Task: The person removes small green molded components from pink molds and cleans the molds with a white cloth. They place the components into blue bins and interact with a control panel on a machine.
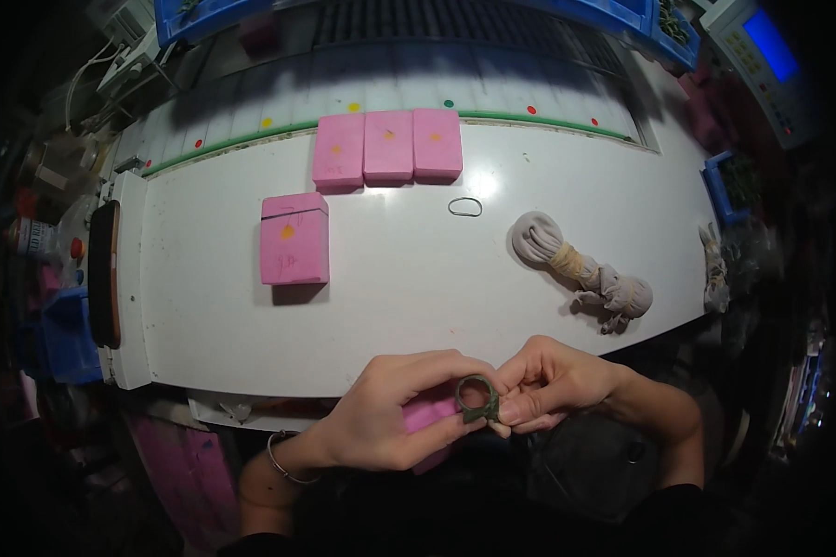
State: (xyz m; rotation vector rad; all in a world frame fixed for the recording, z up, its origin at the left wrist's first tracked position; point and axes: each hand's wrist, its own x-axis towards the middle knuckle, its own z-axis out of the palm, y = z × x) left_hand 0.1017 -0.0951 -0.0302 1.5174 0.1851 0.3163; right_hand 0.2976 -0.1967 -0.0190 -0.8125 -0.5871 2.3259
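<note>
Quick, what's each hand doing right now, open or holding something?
Left hand: closed around a pink block.
Right hand: closed, pinched against the green ring; whether it alone holds it cannot be told.

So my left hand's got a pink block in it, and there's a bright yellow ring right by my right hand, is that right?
Not quite: the ring by your right hand is dark green, not bright yellow, as the head view shows. Your left hand does hold a pink block.
</note>
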